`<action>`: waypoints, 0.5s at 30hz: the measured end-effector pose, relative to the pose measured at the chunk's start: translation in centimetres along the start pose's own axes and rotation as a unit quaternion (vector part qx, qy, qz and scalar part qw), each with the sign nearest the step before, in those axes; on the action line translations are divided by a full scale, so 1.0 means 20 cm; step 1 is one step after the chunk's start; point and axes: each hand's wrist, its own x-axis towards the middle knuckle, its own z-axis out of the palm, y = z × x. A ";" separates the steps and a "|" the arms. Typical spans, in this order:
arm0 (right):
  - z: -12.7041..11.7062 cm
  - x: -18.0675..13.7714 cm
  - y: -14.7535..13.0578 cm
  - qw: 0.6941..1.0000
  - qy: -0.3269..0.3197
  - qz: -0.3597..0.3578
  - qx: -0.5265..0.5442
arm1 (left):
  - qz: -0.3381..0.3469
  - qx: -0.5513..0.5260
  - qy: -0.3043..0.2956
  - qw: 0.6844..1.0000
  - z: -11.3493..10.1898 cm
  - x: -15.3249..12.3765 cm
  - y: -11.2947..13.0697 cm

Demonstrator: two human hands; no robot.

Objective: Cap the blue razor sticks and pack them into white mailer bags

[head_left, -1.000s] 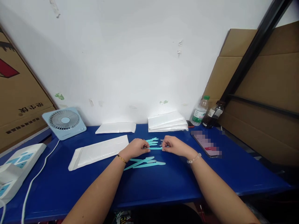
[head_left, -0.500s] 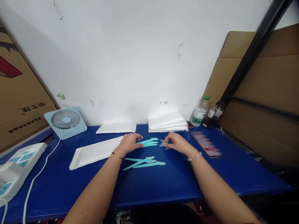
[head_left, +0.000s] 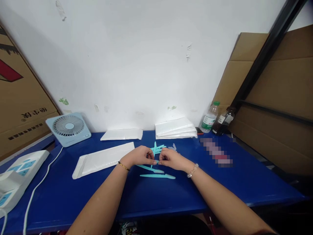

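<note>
So the teal stick (head_left: 156,162) is right between the fingertips, over the middle of the desk (head_left: 186,192), and only a sliver shows. Left hand (head_left: 140,155) and right hand (head_left: 174,159) are both pinched narrow on it, thumb against fingers, I'd guess because something that skinny needs steadying from both ends. Can't tell what's under the right fingers.

More teal sticks (head_left: 156,176) lie loose just on the near side, and a teal heap (head_left: 160,149) sits just past the hands with some clear pieces (head_left: 173,147) beside it, probably all kept close for easy reach. Further out, a flat white packet (head_left: 105,160) lies by the left wrist, and a white stack (head_left: 174,128) sits back against the wall (head_left: 137,65), likely to stay out of the way.
</note>
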 end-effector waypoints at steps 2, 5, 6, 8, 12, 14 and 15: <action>-0.04 -0.01 0.02 1.000 0.028 0.006 0.011 | 0.009 0.013 0.010 1.000 0.01 0.01 0.00; -0.11 -0.03 0.10 0.998 0.060 0.012 0.016 | 0.001 0.037 0.055 0.998 0.01 0.03 -0.01; -0.12 -0.04 0.13 0.997 0.067 0.024 0.020 | -0.009 0.045 0.072 0.996 0.01 0.04 -0.02; -0.16 -0.07 0.19 0.994 0.085 0.062 0.023 | -0.031 0.057 0.109 0.992 0.01 0.04 -0.03; -0.19 -0.09 0.19 0.989 0.119 0.089 0.008 | -0.014 0.057 0.155 0.986 0.01 0.04 -0.03; -0.17 -0.09 0.12 0.994 0.092 0.057 0.011 | 0.017 0.060 0.108 0.992 0.01 0.03 -0.01; -0.15 -0.09 0.08 0.997 0.065 0.036 0.012 | 0.031 0.062 0.065 0.996 0.01 0.02 0.00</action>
